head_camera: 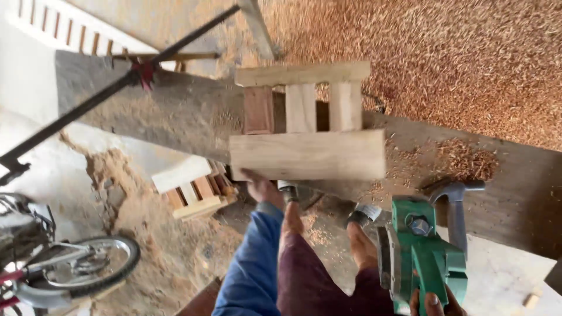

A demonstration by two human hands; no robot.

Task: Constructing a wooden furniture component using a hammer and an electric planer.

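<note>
A small wooden frame (307, 155), two pale rails joined by three short slats, lies on a dark workbench plank (175, 111). My left hand (261, 188), on a blue-sleeved arm, grips the underside of the frame's near rail at its left end. My right hand (434, 304) is at the bottom edge, closed on the handle of a green electric planer (424, 251), which sits just right of my knees and below the frame. Only its fingers show.
A grey hammer (454, 202) lies on the bench beside the planer. Wood shavings (468, 58) cover the floor beyond. A second slatted frame (193, 190) lies on sawdust at the left, near a bike wheel (96, 266). A long black bar (88, 105) crosses the bench's left end.
</note>
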